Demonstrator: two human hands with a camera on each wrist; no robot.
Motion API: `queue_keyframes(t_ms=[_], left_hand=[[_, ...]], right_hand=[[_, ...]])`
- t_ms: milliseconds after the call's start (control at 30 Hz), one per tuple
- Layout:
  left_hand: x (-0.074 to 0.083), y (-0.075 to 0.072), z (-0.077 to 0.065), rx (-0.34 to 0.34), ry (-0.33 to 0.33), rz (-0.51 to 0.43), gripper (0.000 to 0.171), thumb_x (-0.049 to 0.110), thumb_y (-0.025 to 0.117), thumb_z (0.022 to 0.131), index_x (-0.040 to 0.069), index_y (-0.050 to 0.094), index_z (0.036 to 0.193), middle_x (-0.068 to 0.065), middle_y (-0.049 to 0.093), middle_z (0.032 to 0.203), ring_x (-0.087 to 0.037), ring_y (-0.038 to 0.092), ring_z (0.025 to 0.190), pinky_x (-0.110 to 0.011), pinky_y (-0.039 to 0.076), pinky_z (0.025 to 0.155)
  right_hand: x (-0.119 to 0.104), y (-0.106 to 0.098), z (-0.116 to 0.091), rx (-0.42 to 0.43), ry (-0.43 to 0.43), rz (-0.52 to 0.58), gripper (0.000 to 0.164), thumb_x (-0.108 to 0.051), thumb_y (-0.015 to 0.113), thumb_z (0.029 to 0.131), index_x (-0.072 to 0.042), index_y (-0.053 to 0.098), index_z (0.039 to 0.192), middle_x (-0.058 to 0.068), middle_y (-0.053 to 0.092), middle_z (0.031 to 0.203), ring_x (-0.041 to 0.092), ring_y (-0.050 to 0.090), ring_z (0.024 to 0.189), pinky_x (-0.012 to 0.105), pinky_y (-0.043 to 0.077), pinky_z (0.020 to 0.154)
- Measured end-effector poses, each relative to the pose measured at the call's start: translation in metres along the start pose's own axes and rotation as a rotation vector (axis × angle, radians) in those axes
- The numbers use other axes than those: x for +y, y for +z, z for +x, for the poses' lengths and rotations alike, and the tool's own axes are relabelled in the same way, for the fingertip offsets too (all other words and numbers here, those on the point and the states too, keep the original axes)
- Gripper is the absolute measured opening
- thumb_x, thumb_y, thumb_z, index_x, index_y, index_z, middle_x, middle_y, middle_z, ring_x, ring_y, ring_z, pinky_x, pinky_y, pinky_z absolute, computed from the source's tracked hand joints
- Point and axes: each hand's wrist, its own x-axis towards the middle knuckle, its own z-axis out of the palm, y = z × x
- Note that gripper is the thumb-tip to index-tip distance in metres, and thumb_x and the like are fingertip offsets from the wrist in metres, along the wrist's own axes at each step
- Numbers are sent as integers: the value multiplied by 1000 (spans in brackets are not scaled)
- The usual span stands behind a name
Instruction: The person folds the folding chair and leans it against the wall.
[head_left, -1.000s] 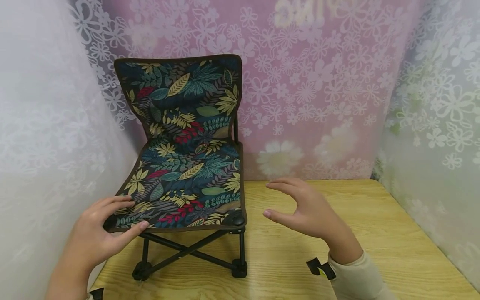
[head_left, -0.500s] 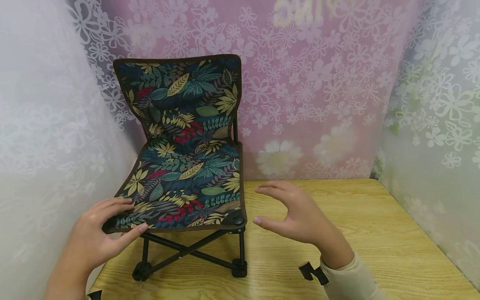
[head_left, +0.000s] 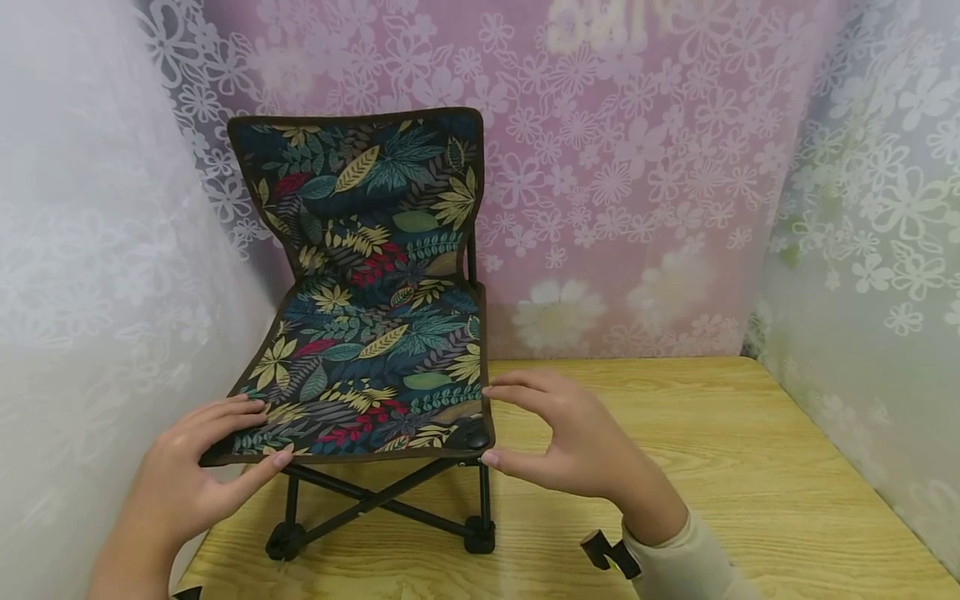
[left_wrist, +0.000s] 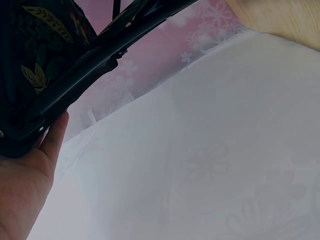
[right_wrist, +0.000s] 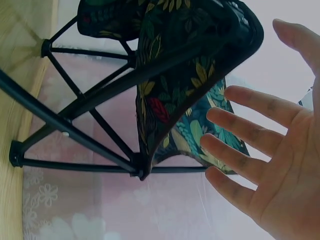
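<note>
A small folding chair (head_left: 375, 358) with dark leaf-patterned fabric and brown edging stands unfolded in the head view. My left hand (head_left: 180, 475) holds its front left corner, with the fingers over the seat and the thumb along the front edge. In the left wrist view that same hand (left_wrist: 30, 180) lies against the chair's dark corner. My right hand (head_left: 573, 437) is at the front right corner, thumb and fingers spread apart. In the right wrist view its fingers (right_wrist: 245, 155) are nearly straight, and the palm appears apart from the fabric.
The chair's crossed black legs (head_left: 367, 500) stand on a wood-grain table (head_left: 675, 517). Behind is a pink flower-patterned curtain (head_left: 622, 208). White curtains hang close on the left (head_left: 97, 250) and the right (head_left: 885, 275).
My right hand has moved left to the seat's front right corner. The left hand stays at its corner, and the chair has not visibly moved.
</note>
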Motion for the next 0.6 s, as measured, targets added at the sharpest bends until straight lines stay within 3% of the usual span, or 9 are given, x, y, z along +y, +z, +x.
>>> queue_keyframes(t_ms=[267, 600], left_hand=[[0, 2, -5, 54, 28, -5, 52, 20, 101, 64, 12, 83, 112, -17, 78, 121, 20, 45, 134, -1, 27, 111], [-4, 5, -6, 85, 45, -9, 50, 18, 99, 63, 9, 83, 109, -18, 79, 117, 18, 47, 132, -5, 30, 115]], right_hand=[[-8, 12, 6, -34, -64, -10, 58, -61, 77, 91, -27, 70, 139, -6, 67, 143, 13, 63, 133, 45, 57, 105], [-14, 21, 9, -70, -53, 5, 62, -63, 76, 92, -27, 68, 142, -7, 64, 146, 12, 59, 138, 44, 54, 110]])
